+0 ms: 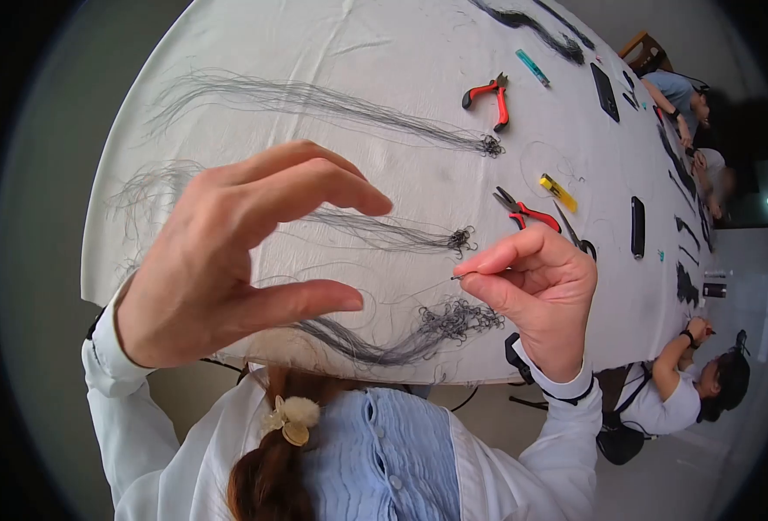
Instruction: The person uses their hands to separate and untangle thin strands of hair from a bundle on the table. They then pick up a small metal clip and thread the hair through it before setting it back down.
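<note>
My left hand (227, 252) hovers above the white cloth with thumb and fingers spread wide and nothing between them. To its right, my right hand (536, 291) pinches a tiny dark piece (458, 277) between thumb and forefinger, and a thin line trails left from it. Under and between the hands lies a bundle of dark lines with hooks (460, 239) at its right end. A thicker bundle with many curled hooks (458, 319) lies nearer my body. Farther off, another bundle (314, 97) is stretched across the cloth.
Red-handled pliers (527, 213), scissors (577, 234) and a yellow cutter (558, 192) lie beyond my right hand. Red-handled cutters (498, 102), a teal cutter (532, 68) and dark phones (604, 92) are on the white table (384, 52). Several people sit along its right side.
</note>
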{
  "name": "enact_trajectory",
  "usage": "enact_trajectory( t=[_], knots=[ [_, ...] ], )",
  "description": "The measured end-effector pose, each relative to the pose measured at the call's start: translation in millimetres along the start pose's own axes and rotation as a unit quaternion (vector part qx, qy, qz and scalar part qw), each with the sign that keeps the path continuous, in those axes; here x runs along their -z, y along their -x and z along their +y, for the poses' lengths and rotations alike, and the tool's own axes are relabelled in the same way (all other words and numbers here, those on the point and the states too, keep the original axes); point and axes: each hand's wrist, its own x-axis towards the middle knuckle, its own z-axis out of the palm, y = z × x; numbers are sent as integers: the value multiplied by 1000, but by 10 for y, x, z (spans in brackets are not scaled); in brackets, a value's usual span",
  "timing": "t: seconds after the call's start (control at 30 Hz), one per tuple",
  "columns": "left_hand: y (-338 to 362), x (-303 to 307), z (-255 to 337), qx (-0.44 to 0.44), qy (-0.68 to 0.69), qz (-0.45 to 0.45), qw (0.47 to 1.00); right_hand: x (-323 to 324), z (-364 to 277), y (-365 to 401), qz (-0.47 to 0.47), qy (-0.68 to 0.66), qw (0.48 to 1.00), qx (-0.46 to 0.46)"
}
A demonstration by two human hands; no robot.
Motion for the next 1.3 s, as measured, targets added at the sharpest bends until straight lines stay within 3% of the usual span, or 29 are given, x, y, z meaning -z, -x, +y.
enact_trajectory(
  t=[0.07,0.13,0.17,0.27,0.37,0.57,0.63,0.67,0.73,0.93,1.2,1.3],
  knots=[
    [-146,-255,-43,-48,130,-11,990,-45,-36,-12,19,-27,999,16],
    [-212,-392,-1,79,360,-60,927,-51,-76,-13,27,-13,999,34],
    [-249,-388,34,120,395,-73,908,-46,-90,-7,42,-11,998,46],
    [-318,-405,51,172,419,-92,887,-5,-85,-9,67,-8,996,61],
    [-349,-443,-1,167,446,-95,874,12,-45,-49,65,-45,994,78],
    [-383,-478,-128,170,512,-84,838,14,35,-117,75,31,986,147],
    [-395,-471,-158,177,523,-84,829,47,64,-150,49,161,959,229],
    [-399,-467,-170,184,534,-84,821,45,69,-170,47,160,959,229],
    [-414,-455,-172,200,542,-88,811,38,76,-205,44,250,912,322],
    [-418,-464,-221,238,583,-114,768,124,119,-247,9,334,841,426],
    [-405,-486,-203,221,582,-77,779,77,78,-257,21,351,850,393],
    [-404,-460,-188,219,531,-64,816,37,92,-276,42,358,852,379]
  ],
)
